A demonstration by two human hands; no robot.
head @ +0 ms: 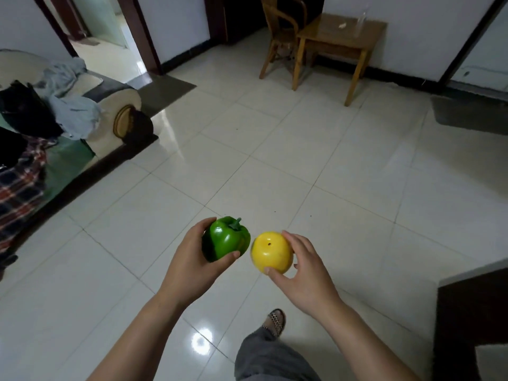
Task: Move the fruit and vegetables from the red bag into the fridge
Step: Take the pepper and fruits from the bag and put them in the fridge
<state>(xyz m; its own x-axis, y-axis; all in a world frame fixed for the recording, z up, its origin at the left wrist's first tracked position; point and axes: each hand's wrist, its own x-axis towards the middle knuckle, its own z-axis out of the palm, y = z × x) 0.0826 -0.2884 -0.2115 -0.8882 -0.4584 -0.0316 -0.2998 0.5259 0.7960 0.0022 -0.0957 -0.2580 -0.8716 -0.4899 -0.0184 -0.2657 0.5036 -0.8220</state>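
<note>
A glossy green bell pepper (226, 239) with a short curved stem is being held in the left hand (192, 261), its stem pointing up and away from the person. The left fingers (204, 226) are being wrapped around its far side while the thumb is being pressed against its near side, so the pepper is being gripped firmly. Just beside it, to the right, a smooth round yellow fruit (271, 252) with a small dark dimple on top is being held in the right hand (303, 272). It is being pinched between the right thumb below and the right fingers (295, 240) curled over its far right side. The 2 items are being carried close together, almost touching, in the air above a shiny white tiled floor (316, 149).

One grey trouser leg (270, 356) and a patterned sandal (275, 320) are being seen below the hands. At the left, a cream sofa (121, 111) is being covered with crumpled clothes (68, 105) and a plaid cloth (19, 185). At the far wall, a wooden chair (277, 37) is standing just beside a small wooden tabletop (338, 31), on which a clear bottle (361, 20) is standing upright.
</note>
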